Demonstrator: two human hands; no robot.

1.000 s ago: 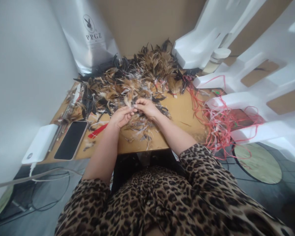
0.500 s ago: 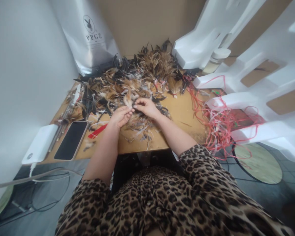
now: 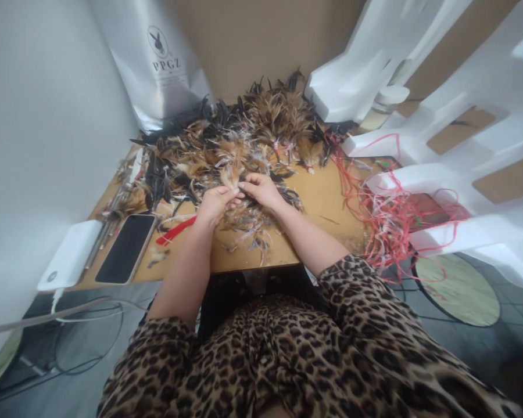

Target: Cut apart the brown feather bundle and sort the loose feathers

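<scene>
Between finger and thumb, my left hand (image 3: 218,203) pinches the base of a light brown feather (image 3: 230,176), its fluffy end pointing away from me. My right hand (image 3: 260,190) is closed in a pinch with its fingertips against the left ones, at the feather's base; what exactly sits in it is too small to make out. Behind both hands spreads a heap of brown and black feathers (image 3: 200,157). Smaller loose feathers (image 3: 248,220) lie under and in front of my fingers. A red strip (image 3: 174,232) rests beside my left wrist.
A phone (image 3: 125,248) and a white power bank (image 3: 70,255) with a cable lie at the table's left edge. Tangled pink strings (image 3: 392,220) hang over the right side, near white foam pieces (image 3: 462,232) and a lidded jar (image 3: 381,107). A silver bag (image 3: 165,81) stands behind.
My left hand has shifted slightly to the right and closer to the right fingertips, and the feather has moved with it. My right hand stays almost in place.
</scene>
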